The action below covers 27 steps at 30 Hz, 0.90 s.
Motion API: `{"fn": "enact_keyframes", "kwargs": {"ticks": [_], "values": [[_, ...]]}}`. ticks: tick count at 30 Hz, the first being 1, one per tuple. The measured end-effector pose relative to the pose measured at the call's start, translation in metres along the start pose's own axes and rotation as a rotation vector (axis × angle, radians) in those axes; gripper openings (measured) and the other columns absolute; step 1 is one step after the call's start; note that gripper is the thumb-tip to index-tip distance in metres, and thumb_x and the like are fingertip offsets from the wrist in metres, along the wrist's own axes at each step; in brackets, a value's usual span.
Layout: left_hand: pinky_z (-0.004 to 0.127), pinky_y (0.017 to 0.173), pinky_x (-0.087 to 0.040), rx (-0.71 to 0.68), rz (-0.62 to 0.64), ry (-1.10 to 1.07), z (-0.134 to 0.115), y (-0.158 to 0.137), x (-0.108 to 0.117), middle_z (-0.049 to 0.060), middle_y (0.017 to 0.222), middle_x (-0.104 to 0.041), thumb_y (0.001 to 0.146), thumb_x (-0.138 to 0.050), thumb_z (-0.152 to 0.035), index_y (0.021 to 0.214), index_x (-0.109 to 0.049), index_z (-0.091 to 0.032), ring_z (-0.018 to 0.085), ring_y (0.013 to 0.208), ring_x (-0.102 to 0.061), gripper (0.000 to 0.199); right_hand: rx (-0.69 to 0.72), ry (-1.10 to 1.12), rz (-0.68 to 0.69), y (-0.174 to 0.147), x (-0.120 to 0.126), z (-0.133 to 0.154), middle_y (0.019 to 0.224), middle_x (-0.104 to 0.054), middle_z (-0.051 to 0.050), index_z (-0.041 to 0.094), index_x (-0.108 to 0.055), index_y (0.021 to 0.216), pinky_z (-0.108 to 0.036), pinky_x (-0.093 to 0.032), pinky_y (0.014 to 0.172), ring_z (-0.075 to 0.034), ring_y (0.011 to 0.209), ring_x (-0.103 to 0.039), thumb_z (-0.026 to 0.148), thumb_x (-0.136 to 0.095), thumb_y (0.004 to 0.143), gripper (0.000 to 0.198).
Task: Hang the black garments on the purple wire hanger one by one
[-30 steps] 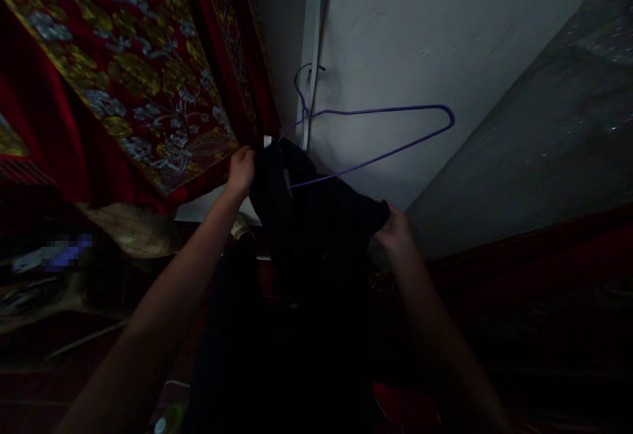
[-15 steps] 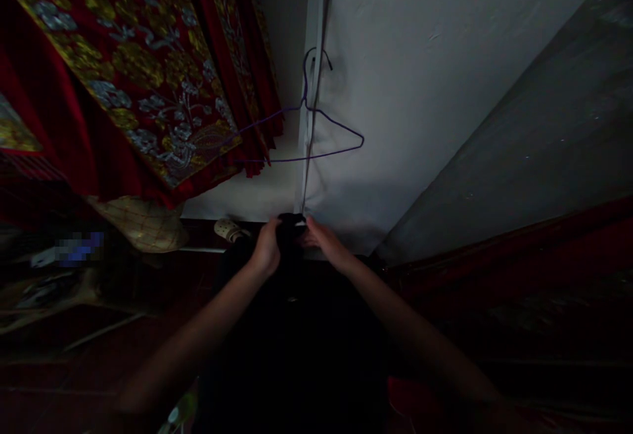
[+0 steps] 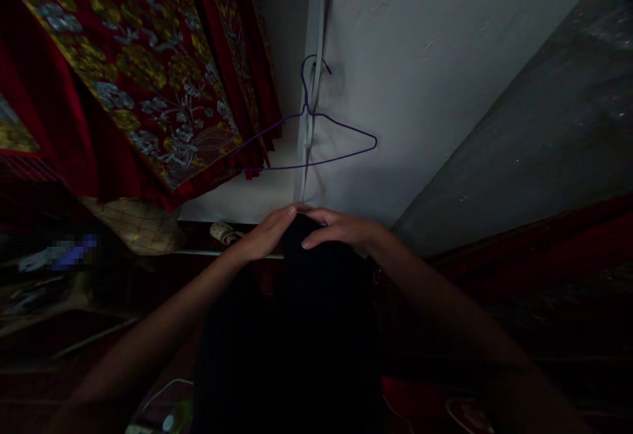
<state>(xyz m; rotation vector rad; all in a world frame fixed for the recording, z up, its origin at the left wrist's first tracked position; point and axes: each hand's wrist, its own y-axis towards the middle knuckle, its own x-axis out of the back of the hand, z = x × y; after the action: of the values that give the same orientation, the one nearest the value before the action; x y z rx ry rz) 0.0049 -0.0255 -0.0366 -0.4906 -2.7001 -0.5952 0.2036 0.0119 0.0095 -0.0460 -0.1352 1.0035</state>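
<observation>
Both hands meet at the top edge of a black cloth [image 3: 314,272], whose lower part merges with the dark area over my lap. My left hand [image 3: 271,233] is closed on the cloth's left side, its fingertips near the top corner and its thumb hardly visible. On the right side, my right hand [image 3: 339,227] grips the same cloth, with the thumb over the front and the other fingers behind the edge. Above the hands, a bare purple wire hanger [image 3: 341,122] hangs against the wall, touched by neither hand.
A red robe with gold and silver embroidery [image 3: 143,68] hangs at upper left, overlapping the hanger's left end. A pale strip [image 3: 316,18] runs down the wall [image 3: 420,78]. A beige clog [image 3: 222,232] lies by the wall's foot. Red fabric [image 3: 568,243] lines the right.
My hands have come closer together over the cloth, the right one now reaching across its top with the thumb in front. The cloth's top is spread smoother. The view has shifted slightly.
</observation>
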Motion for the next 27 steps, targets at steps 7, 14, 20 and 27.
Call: {"fn": "enact_keyframes", "kwargs": {"ticks": [7, 14, 20, 27], "values": [[0.032, 0.072, -0.051, 0.163, 0.186, 0.339, 0.054, -0.029, 0.026, 0.005, 0.080, -0.072, 0.088, -0.061, -0.058, 0.082, -0.071, -0.023, 0.026, 0.085, -0.068, 0.037, 0.423, -0.599, -0.707, -0.001, 0.065, 0.010, 0.098, -0.075, -0.001, 0.024, -0.078, 0.099, -0.036, -0.048, 0.095, -0.021, 0.094, -0.065, 0.006, -0.054, 0.066, 0.044], [0.030, 0.061, -0.041, 0.297, 0.086, 0.763, 0.041, -0.016, 0.105, 0.005, 0.070, -0.071, 0.092, -0.051, -0.058, 0.076, -0.072, -0.023, 0.022, 0.064, -0.063, 0.044, 0.361, -0.493, -0.760, 0.036, 0.126, -0.037, 0.096, -0.074, -0.004, 0.018, -0.074, 0.091, -0.036, -0.045, 0.100, -0.022, 0.098, -0.066, 0.015, -0.052, 0.065, 0.034], [0.033, 0.072, -0.048, 0.323, -0.109, 0.863, 0.058, -0.013, 0.144, 0.008, 0.083, -0.075, 0.087, -0.049, -0.037, 0.095, -0.075, -0.026, 0.027, 0.076, -0.068, 0.029, 0.412, -0.635, -0.646, -0.001, 0.124, -0.027, 0.091, -0.075, -0.001, 0.019, -0.076, 0.090, -0.032, -0.048, 0.089, -0.021, 0.092, -0.068, 0.014, -0.049, 0.061, 0.040], [0.030, 0.065, -0.050, 0.205, -0.406, 0.564, 0.050, 0.019, 0.139, 0.008, 0.084, -0.072, 0.087, -0.042, -0.026, 0.129, -0.067, -0.016, 0.022, 0.064, -0.061, 0.050, 0.407, -0.672, -0.597, -0.022, 0.116, 0.001, 0.081, -0.073, -0.001, 0.020, -0.076, 0.083, -0.031, -0.048, 0.078, -0.021, 0.081, -0.065, 0.022, -0.059, 0.070, 0.021]]}}
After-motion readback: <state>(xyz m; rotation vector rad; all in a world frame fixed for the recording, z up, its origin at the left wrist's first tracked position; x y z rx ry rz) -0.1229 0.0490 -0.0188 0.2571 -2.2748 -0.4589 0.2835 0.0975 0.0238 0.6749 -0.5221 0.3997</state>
